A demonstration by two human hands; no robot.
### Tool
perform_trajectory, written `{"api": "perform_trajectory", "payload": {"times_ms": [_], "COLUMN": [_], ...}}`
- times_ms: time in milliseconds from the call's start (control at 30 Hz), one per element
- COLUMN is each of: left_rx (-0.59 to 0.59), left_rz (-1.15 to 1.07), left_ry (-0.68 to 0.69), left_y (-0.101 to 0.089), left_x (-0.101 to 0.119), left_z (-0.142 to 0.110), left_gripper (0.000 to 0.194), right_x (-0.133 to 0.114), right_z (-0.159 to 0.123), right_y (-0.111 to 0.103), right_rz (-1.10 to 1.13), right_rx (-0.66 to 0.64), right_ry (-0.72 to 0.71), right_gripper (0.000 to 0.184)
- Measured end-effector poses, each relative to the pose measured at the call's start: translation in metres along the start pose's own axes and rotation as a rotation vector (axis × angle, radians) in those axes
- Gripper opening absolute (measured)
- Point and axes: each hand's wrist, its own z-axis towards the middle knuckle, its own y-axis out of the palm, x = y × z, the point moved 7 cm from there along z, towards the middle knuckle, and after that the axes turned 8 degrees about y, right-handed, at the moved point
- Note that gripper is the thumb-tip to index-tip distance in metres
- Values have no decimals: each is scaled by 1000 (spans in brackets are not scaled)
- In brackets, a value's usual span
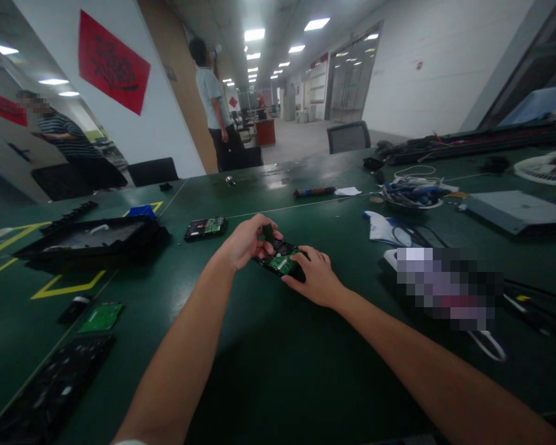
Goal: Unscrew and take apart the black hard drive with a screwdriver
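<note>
Both hands work over the middle of the green table (259, 364), between its near and far edges, on a black device (285, 248) with a green circuit board (285, 264) on its upper face. Left hand (249, 242): grip together on a small dark flat piece (268, 233), pinched above the device's left end. Right hand (319, 278): grip clamped on the device's right end, thumb on the near side, fingers over the top. A second black-and-green unit (206, 228) lies apart, left of the left hand. Toward the far edge: a pen-like tool (314, 192) with a white paper (348, 191) at its right end. Left side: black tray (120, 233) holding a white piece (99, 228); nearer, a loose green board (102, 317); a dark slab (50, 389) at the near left corner. Right side: bowl (412, 207) of blue cables (412, 190), silver metal box (519, 207), and a blurred, pale-edged object (440, 284) nearer the right forearm. Two people (220, 105) stand beyond the far edge.
</note>
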Motion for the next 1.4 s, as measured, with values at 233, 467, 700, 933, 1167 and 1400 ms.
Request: {"api": "perform_trajectory", "payload": {"times_ms": [233,467,700,933,1167,1400], "left_rx": [50,79,120,122,125,102], "left_rz": [34,6,95,-83,40,-56], "left_ry": [35,-50,56,-62,47,-40], "left_y": [-6,-2,-4,-6,-8,-8], "left_x": [1,-1,7,-2,3,-5], "left_z": [2,0,-2,0,0,3], "left_gripper": [21,18,12,13,18,19], "right_x": [0,-2,1,0,-1,-1], "right_z": [0,0,0,0,0,0], "right_y": [-1,-3,0,-1,-1,-2], "right_rz": [5,6,1,2,5,7], "right_rx": [-9,-17,-4,9,-15,-15], "right_ry": [8,13,6,-7,14,11], "right_gripper": [54,54,54,53,53,53]}}
